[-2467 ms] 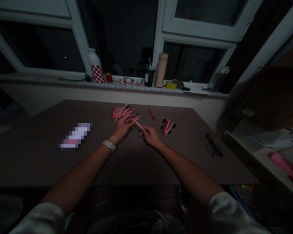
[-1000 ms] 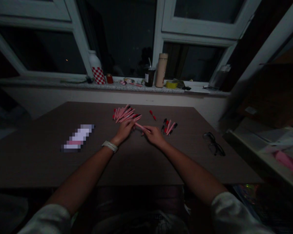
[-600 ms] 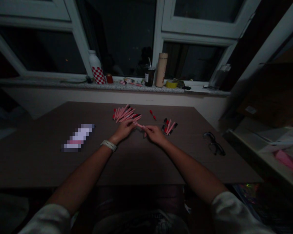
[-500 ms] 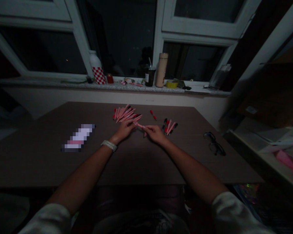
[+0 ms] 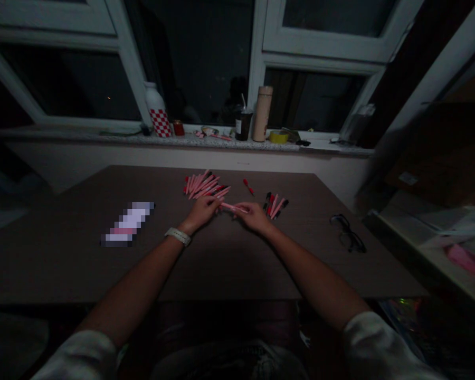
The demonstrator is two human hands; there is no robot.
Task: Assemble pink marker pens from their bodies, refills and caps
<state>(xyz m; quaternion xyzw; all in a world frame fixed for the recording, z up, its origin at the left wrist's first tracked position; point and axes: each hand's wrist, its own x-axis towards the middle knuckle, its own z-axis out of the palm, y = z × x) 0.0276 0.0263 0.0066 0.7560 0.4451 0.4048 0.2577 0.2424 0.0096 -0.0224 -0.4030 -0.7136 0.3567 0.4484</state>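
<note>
A slim pink pen (image 5: 233,208) lies nearly level between my two hands, above the middle of the table. My left hand (image 5: 202,212) pinches its left end, and a watch with a pale strap sits on that wrist. At the pen's right end my right hand (image 5: 254,216) has its fingers closed round it. Just beyond my left hand spreads a pile of pink pens (image 5: 201,184) with red and black ends. A smaller group of pink, red and black pens (image 5: 275,206) rests right of my right hand. One red piece (image 5: 248,187) lies alone between the groups.
A phone with a blurred screen (image 5: 129,224) lies on the table (image 5: 229,269) at the left, eyeglasses (image 5: 347,233) at the right. Along the windowsill (image 5: 206,141) stand a checkered bottle (image 5: 158,112), a drink cup (image 5: 243,124), a tan flask (image 5: 263,114) and yellow tape (image 5: 278,137).
The pen between my hands now shows as one straight length reaching into my right hand; the piece hanging below my right fingers no longer shows. Both hands stay in nearly the same place.
</note>
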